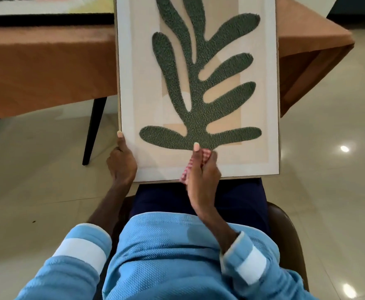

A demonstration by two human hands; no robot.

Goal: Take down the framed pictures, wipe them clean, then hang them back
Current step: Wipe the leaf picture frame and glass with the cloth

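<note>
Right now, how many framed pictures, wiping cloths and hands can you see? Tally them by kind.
Framed pictures: 2 (leaf picture, black-framed picture)
Wiping cloths: 1 (checked wiping cloth)
Hands: 2 (left hand, right hand)
Total: 5

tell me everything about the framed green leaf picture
Tall rectangular framed picture: thin wood-like frame, white border, fuzzy green leaf on beige. Its lower edge rests at the lap. The left hand grips its lower left edge; the right hand presses a red checked cloth to it.
</note>
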